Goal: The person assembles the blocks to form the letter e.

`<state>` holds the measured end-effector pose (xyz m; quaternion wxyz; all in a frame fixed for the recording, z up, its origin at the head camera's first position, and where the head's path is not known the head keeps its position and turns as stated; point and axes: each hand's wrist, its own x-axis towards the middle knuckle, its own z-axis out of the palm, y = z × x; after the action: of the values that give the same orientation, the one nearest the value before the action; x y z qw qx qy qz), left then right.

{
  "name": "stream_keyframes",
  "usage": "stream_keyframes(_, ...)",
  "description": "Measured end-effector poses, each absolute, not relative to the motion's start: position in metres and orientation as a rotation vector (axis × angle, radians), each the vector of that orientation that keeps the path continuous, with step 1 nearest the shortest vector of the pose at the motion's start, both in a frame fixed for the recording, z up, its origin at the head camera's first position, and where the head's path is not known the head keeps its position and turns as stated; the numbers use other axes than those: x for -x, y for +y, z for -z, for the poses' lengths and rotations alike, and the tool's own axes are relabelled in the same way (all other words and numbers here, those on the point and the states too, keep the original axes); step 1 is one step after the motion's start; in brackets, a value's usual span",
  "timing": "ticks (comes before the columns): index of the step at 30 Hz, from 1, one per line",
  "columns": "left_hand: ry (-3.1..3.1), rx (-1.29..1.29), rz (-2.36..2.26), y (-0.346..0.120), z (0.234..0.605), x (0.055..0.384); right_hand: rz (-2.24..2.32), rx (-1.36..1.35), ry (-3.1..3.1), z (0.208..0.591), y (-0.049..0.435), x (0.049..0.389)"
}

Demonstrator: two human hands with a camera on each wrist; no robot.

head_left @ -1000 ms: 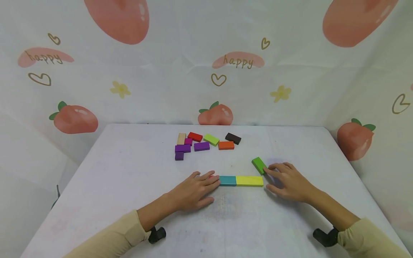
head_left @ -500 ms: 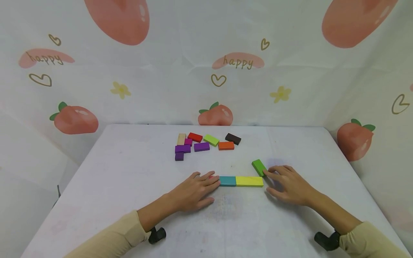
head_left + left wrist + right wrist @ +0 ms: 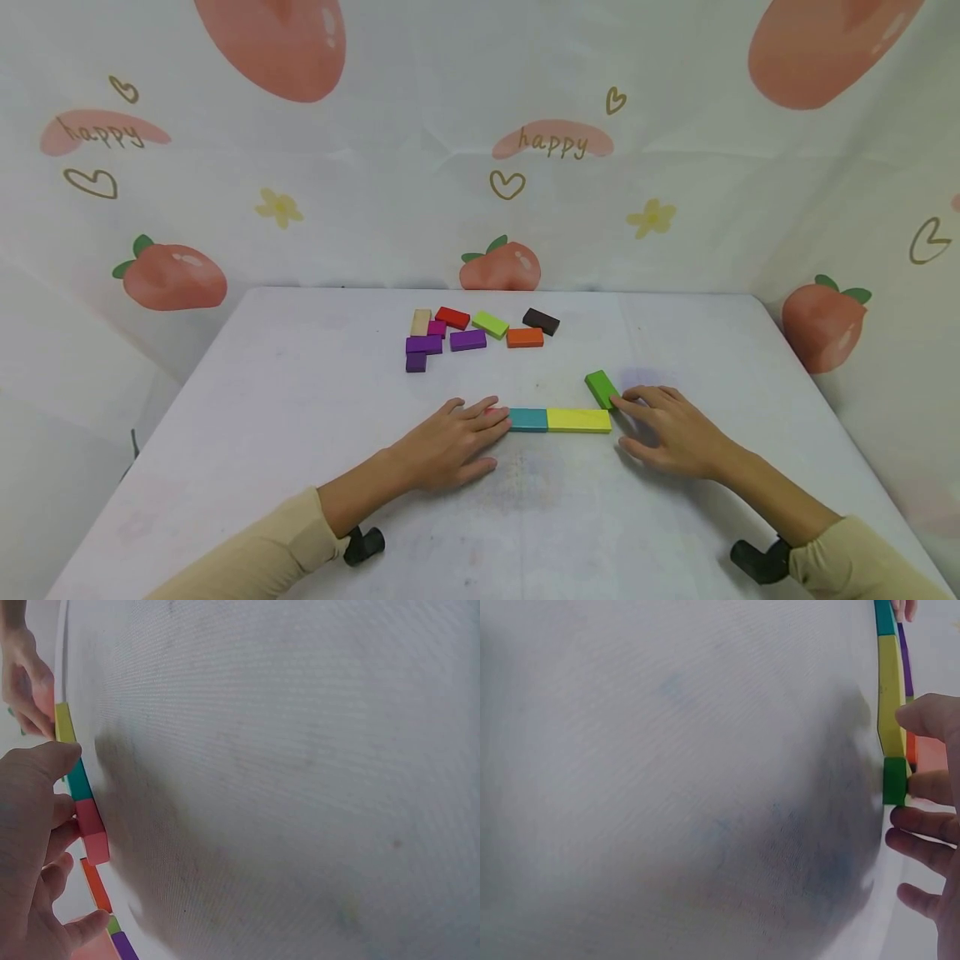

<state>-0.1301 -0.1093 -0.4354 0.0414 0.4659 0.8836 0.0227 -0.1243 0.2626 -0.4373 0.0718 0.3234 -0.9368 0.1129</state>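
Observation:
A straight row of flat blocks lies across the table: a pink block (image 3: 91, 829), a teal block (image 3: 529, 420) and a yellow block (image 3: 578, 421). My left hand (image 3: 453, 446) rests its extended fingers on the row's left end, covering most of the pink block in the head view. At the row's right end a green block (image 3: 602, 389) lies slanted, its near corner right at the yellow block's far right corner. The index finger of my right hand (image 3: 671, 429) touches the green block's near right side, its other fingers spread and the thumb apart.
Farther back lie loose blocks: a red one (image 3: 453, 317), a lime one (image 3: 491, 325), an orange one (image 3: 525, 337), a dark brown one (image 3: 542, 322), a beige one (image 3: 421, 322), a magenta one (image 3: 437, 329) and several purple ones (image 3: 468, 340). A patterned cloth (image 3: 420, 208) hangs behind the table.
The green block has slid slightly nearer, up to the yellow block's corner, with my right hand moving along. My left hand and the row have stayed in place.

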Motion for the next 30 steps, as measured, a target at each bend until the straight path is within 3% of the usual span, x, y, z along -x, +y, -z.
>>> stream_keyframes(10, 2.708, -1.442, -0.062, -0.110, 0.435, 0.130, -0.344, -0.944, -2.830, 0.436, 0.264, 0.122)
stream_keyframes(30, 2.702, -1.434, -0.088, -0.109, 0.432, 0.129, -0.420, -1.173, -2.683, 0.442, 0.266, 0.113)
